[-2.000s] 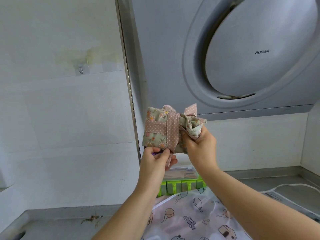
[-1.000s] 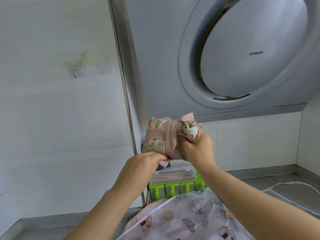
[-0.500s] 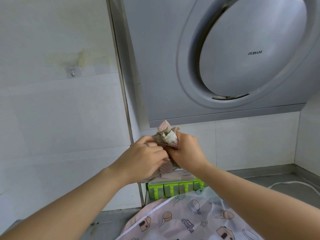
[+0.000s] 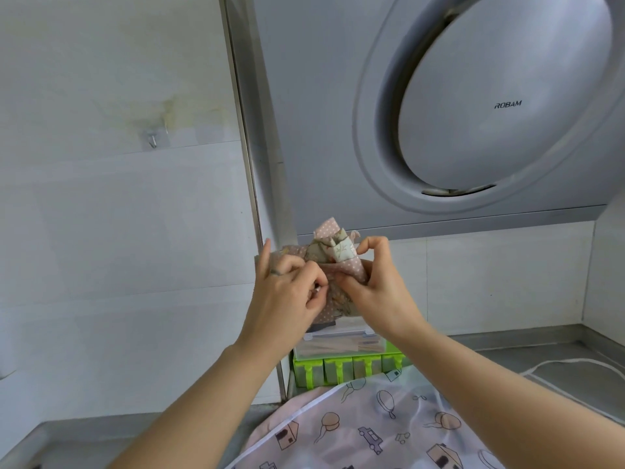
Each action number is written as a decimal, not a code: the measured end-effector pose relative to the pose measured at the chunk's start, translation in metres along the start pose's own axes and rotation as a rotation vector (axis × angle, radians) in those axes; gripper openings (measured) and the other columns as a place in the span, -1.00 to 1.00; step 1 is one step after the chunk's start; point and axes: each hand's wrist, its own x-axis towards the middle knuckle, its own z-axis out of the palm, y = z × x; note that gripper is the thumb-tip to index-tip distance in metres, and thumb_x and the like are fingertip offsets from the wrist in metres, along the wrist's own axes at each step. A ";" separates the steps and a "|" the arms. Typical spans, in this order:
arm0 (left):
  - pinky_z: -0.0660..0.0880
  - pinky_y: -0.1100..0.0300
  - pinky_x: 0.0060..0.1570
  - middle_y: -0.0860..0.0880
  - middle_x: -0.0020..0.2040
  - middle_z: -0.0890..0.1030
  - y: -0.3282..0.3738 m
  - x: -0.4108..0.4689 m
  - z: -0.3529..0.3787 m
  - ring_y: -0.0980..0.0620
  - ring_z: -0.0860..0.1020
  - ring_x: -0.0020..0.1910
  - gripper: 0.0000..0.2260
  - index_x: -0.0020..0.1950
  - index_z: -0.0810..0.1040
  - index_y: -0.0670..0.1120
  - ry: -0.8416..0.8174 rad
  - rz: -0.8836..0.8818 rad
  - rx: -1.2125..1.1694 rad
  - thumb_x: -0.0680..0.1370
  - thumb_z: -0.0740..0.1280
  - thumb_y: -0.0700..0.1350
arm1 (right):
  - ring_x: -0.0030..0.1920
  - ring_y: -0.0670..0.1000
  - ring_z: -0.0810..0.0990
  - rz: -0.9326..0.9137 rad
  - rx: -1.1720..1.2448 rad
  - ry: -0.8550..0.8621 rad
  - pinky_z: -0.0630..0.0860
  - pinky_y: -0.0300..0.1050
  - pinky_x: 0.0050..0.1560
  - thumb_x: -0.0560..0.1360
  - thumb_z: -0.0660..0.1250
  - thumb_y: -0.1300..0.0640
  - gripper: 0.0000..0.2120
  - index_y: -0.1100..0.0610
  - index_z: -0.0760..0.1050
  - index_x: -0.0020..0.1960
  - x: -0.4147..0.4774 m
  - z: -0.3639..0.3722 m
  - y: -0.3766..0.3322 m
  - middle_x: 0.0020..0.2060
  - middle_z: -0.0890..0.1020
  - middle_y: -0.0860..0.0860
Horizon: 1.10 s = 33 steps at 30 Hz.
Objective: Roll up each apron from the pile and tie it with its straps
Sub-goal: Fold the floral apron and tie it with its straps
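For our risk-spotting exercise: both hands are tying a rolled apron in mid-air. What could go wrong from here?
The rolled apron is unsupported, pinched only by the left hand and right hand; a slip on the dotted strap may unroll it. Dropped, it could hit the green containers below.

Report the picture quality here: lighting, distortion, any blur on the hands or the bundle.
Head view: soft, even light, with no hard shadows or glare on the range hood. Head view: the wide-angle lens leans and slightly bows the metal wall strip. Head view: left hand, right hand and floral apron roll are only mildly soft.
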 end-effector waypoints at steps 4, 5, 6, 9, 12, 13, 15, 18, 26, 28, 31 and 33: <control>0.34 0.05 0.17 -0.04 -0.02 0.52 0.004 -0.006 0.009 -0.01 0.42 0.04 -0.66 0.07 0.50 -0.04 0.150 -0.239 -0.010 0.36 0.48 -0.02 | -0.36 -0.02 0.39 0.063 0.157 0.165 0.36 -0.13 -0.37 0.50 0.23 0.37 -0.67 -0.02 0.20 -0.07 -0.002 0.011 -0.002 -0.28 0.52 0.10; 0.37 0.09 0.10 -0.04 0.03 0.49 0.008 -0.008 0.011 -0.01 0.43 0.05 -0.56 0.16 0.46 -0.04 0.164 -0.388 -0.062 0.35 0.48 0.03 | -0.36 -0.03 0.39 0.090 0.196 0.209 0.36 -0.18 -0.39 0.51 0.23 0.37 -0.67 -0.03 0.20 -0.08 -0.004 0.014 -0.001 -0.27 0.51 0.11; 0.41 0.10 0.04 -0.02 0.02 0.48 0.013 -0.008 0.013 -0.01 0.45 0.03 -0.51 0.20 0.45 -0.05 0.165 -0.536 -0.137 0.35 0.49 0.06 | -0.37 -0.04 0.38 0.108 0.221 0.244 0.35 -0.23 -0.42 0.51 0.23 0.37 -0.67 -0.04 0.20 -0.09 -0.005 0.016 0.000 -0.28 0.49 0.11; 0.47 0.17 -0.18 0.11 -0.19 0.47 0.025 -0.009 0.021 0.04 0.52 -0.16 -0.68 0.05 0.47 -0.01 0.029 -0.815 -0.374 0.41 0.47 0.07 | -0.49 -0.11 0.29 0.134 0.234 0.299 0.27 -0.30 -0.50 0.51 0.21 0.38 -0.66 -0.04 0.20 -0.10 -0.009 0.016 0.005 -0.32 0.41 0.11; 0.28 0.35 -0.37 0.07 -0.29 0.46 0.025 -0.007 0.028 0.09 0.45 -0.29 -0.80 -0.13 0.46 -0.03 -0.083 -0.829 -0.436 0.47 0.43 0.03 | -0.47 -0.08 0.29 0.165 0.217 0.317 0.26 -0.27 -0.51 0.51 0.22 0.38 -0.65 -0.04 0.20 -0.10 -0.011 0.013 0.011 -0.30 0.42 0.14; 0.26 0.33 -0.38 0.05 -0.27 0.47 0.025 -0.007 0.029 0.07 0.45 -0.28 -0.81 -0.15 0.45 -0.05 -0.096 -0.789 -0.421 0.49 0.41 0.01 | -0.44 -0.06 0.30 0.174 0.213 0.319 0.27 -0.25 -0.50 0.51 0.23 0.38 -0.65 -0.05 0.20 -0.11 -0.011 0.012 0.012 -0.29 0.43 0.15; 0.24 0.28 -0.37 0.03 -0.25 0.45 0.024 -0.002 0.030 0.03 0.43 -0.24 -0.82 -0.14 0.42 -0.07 -0.142 -0.709 -0.369 0.53 0.35 -0.02 | -0.43 -0.04 0.30 0.177 0.203 0.325 0.28 -0.24 -0.48 0.50 0.23 0.37 -0.64 -0.06 0.20 -0.11 -0.010 0.010 0.014 -0.28 0.44 0.15; 0.17 0.29 -0.41 0.04 -0.25 0.37 0.024 0.000 0.029 0.06 0.36 -0.29 -0.85 -0.13 0.33 -0.09 -0.235 -0.609 -0.271 0.59 0.25 -0.09 | -0.41 -0.03 0.33 0.184 0.180 0.318 0.30 -0.20 -0.45 0.50 0.22 0.38 -0.64 -0.06 0.20 -0.10 -0.011 0.008 0.016 -0.28 0.46 0.14; 0.26 0.11 -0.34 -0.19 0.05 0.41 0.027 -0.002 0.035 -0.20 0.48 -0.26 -0.93 0.02 0.41 -0.23 -0.168 -0.636 -0.048 0.55 0.22 -0.33 | -0.24 0.01 0.47 0.133 0.145 0.317 0.45 -0.18 -0.32 0.45 0.22 0.42 -0.64 -0.03 0.24 -0.10 -0.013 0.027 0.022 -0.14 0.55 0.15; 0.28 0.13 -0.36 -0.17 0.09 0.42 0.028 -0.004 0.038 -0.14 0.45 -0.31 -0.88 0.04 0.46 -0.25 -0.137 -0.639 -0.015 0.52 0.24 -0.36 | -0.29 -0.04 0.46 0.138 0.145 0.331 0.42 -0.27 -0.38 0.46 0.22 0.42 -0.65 -0.03 0.24 -0.10 -0.011 0.029 0.021 -0.17 0.55 0.12; 0.29 0.23 -0.31 0.03 0.02 0.42 0.027 -0.004 0.036 0.02 0.42 -0.25 -0.87 -0.06 0.50 -0.14 -0.118 -0.688 -0.188 0.55 0.19 -0.31 | -0.48 -0.12 0.34 0.159 0.169 0.311 0.34 -0.26 -0.50 0.50 0.21 0.39 -0.66 -0.03 0.21 -0.07 -0.010 0.021 0.022 -0.31 0.48 0.07; 0.30 0.34 -0.32 0.10 -0.10 0.41 0.022 -0.004 0.032 0.09 0.45 -0.24 -0.76 -0.22 0.48 -0.01 -0.166 -0.705 -0.348 0.55 0.21 -0.30 | -0.52 -0.12 0.31 0.158 0.152 0.281 0.30 -0.25 -0.53 0.51 0.22 0.39 -0.65 -0.04 0.20 -0.05 -0.009 0.013 0.021 -0.34 0.44 0.08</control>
